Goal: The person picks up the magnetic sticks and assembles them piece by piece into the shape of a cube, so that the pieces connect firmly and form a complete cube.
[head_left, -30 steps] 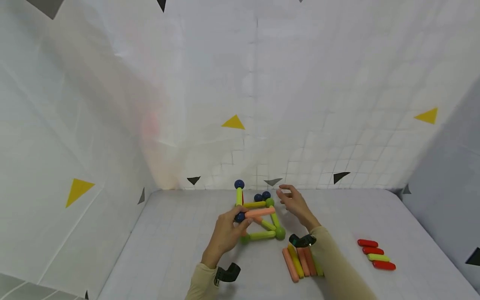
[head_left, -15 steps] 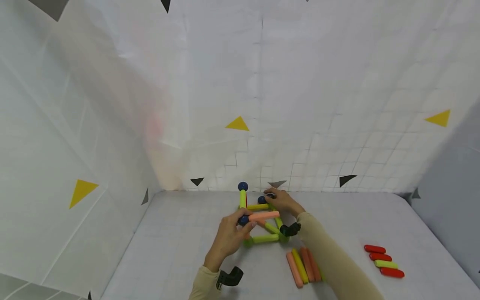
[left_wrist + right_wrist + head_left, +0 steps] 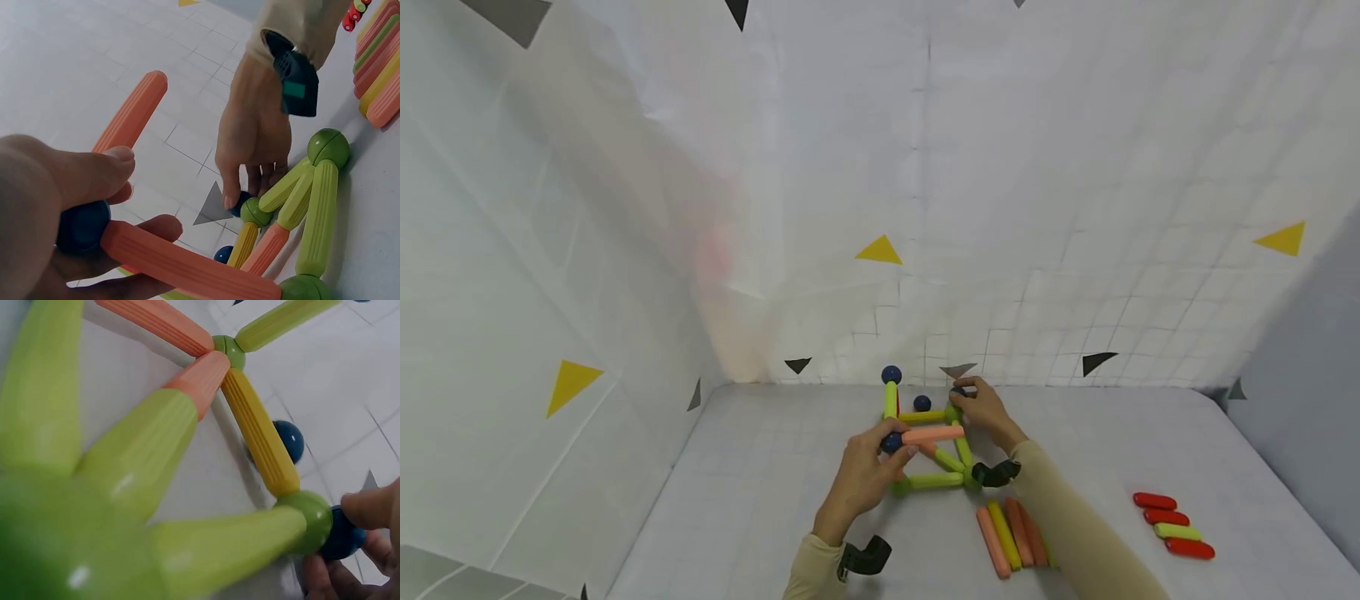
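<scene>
My left hand (image 3: 859, 475) grips a dark blue ball (image 3: 83, 226) at the near left corner of a built frame. A salmon stick (image 3: 934, 434) points right from that ball, and another salmon stick (image 3: 187, 262) runs down to a green ball (image 3: 306, 289). At the far right corner, my right hand (image 3: 988, 412) pinches a second blue ball (image 3: 344, 534) right beside the green corner ball (image 3: 315, 519). A yellow stick (image 3: 259, 431) and green sticks join the frame's base. Atop an upright green stick (image 3: 891, 400) sits another blue ball (image 3: 891, 375).
A loose blue ball (image 3: 922, 403) lies behind the yellow stick. Several salmon, yellow and green sticks (image 3: 1004, 533) lie in a row by my right forearm. Short red sticks (image 3: 1189, 548) and a green one (image 3: 1177, 531) lie farther right. A white wall stands behind.
My right hand has come in from the right and taken hold of one of two loose blue balls, moving it rightward from the other. My left hand keeps its hold.
</scene>
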Motion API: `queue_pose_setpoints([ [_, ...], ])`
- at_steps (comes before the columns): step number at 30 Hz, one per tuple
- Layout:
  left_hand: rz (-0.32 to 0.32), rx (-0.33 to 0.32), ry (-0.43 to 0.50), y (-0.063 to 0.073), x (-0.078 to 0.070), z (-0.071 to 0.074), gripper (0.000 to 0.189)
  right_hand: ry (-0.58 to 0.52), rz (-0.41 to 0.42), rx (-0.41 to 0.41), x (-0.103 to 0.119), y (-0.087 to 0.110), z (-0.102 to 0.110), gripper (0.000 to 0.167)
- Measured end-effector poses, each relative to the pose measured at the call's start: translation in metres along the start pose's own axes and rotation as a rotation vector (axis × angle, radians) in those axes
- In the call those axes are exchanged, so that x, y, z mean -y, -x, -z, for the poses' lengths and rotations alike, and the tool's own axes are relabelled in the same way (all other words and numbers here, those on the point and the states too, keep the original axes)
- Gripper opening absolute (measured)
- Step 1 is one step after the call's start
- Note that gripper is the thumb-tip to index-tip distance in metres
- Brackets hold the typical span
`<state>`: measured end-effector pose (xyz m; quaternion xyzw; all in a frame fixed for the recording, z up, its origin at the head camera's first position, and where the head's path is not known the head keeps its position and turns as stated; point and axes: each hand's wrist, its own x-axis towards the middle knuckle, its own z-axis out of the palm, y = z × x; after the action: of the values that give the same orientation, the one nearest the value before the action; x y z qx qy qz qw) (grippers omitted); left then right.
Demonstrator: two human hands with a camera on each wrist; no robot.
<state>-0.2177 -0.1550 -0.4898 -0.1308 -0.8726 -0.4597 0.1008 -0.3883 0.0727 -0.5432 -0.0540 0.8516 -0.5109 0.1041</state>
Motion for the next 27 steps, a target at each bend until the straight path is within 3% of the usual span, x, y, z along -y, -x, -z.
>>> queue_pose_setpoints([
  [7,-0.005,0.002,0.004,0.001,-0.001,-0.004,0.019,-0.171,-0.072,-0.063,-0.016,0.029,0.015,0.056],
  [12,0.009,0.009,0.002,0.001,-0.002,-0.004,0.019,-0.255,-0.068,-0.064,-0.013,0.059,0.024,0.060],
  [16,0.014,0.012,0.004,0.001,-0.003,-0.004,0.019,-0.274,0.012,-0.034,-0.003,0.085,0.030,0.054],
  [21,0.000,-0.004,-0.001,0.000,-0.003,-0.004,0.017,-0.235,0.180,0.001,0.009,0.110,0.032,0.043],
  [27,-0.020,-0.014,-0.023,-0.001,-0.003,-0.003,0.017,-0.181,0.330,0.034,0.015,0.127,0.029,0.039],
])
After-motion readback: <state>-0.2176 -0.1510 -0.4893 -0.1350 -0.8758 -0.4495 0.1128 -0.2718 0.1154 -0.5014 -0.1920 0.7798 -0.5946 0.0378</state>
